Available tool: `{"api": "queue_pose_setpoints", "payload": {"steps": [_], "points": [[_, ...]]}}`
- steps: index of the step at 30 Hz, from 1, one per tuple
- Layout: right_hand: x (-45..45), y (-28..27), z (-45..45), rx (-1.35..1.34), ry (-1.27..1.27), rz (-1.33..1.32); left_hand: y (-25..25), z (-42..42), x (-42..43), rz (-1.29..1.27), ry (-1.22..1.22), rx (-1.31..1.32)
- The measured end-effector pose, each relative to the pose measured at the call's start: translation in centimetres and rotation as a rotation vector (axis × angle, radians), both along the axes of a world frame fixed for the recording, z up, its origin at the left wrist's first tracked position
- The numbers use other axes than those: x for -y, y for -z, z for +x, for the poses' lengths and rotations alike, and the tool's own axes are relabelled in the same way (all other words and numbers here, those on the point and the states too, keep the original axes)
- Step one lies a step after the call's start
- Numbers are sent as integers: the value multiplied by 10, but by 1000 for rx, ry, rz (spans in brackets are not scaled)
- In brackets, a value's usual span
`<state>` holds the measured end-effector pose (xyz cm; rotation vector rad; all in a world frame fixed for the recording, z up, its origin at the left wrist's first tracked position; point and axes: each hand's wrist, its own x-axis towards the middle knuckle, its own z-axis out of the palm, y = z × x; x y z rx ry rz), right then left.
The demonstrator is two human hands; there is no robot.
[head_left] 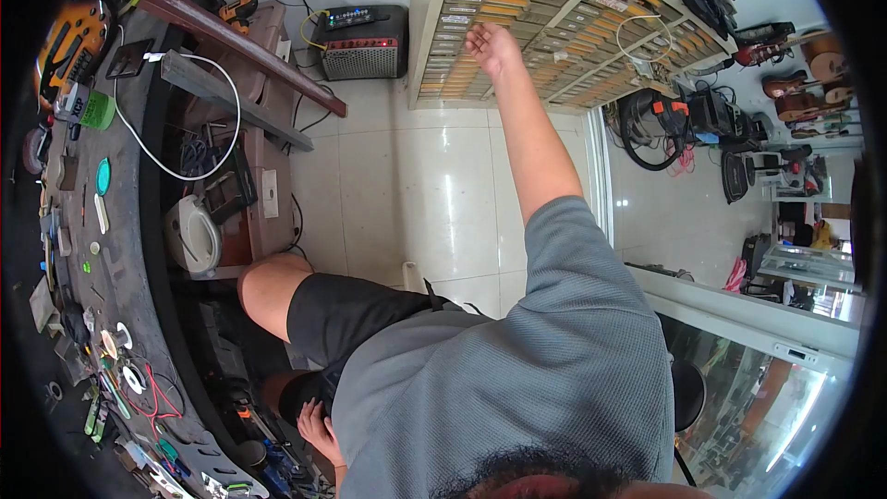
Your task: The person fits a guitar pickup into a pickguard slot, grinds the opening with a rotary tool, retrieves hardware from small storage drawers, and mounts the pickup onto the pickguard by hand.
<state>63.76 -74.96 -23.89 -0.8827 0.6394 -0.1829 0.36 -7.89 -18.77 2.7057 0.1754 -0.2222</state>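
Note:
My right arm reaches out to the cabinet of small drawers [554, 23]. At its labelled drawer fronts, my right hand [494, 48] has its fingers curled in. Whether they grip a drawer or hold something small does not show clearly. My left hand [319, 430] lies low beside my black shorts [356, 314], fingers loosely stretched with nothing visible in them. Nearest to it is the dark workbench [139, 268], with several tools lying on it.
An amplifier [363, 51] stands on the tiled floor left of the cabinet. A white cable [231, 134] loops off the bench. A vacuum cleaner [651, 120] stands beyond the sliding door's frame [730, 314], and guitars [799, 106] hang farther back.

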Motion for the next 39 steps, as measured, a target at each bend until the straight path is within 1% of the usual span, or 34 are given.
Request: {"api": "queue_pose_setpoints", "payload": {"steps": [5, 20, 23, 26, 29, 39], "points": [[-5, -7, -3, -1, -6, -10, 2, -2, -1, -6, -4, 4], [-2, -3, -5, -8, -10, -23, -3, 0, 3, 0, -20, -5], [-1, -2, -4, 4, 43, -45, -1, -1, 2, -10, -16, -2], [-8, -21, -10, 136, 72, -112, -2, 0, 2, -17, -13, 4], [-15, -39, -12, 209, 83, -35, -2, 0, 3, -16, -20, 1], [-11, -38, -14, 228, 48, -33, 3, -3, -2, -10, -17, 0]]}}
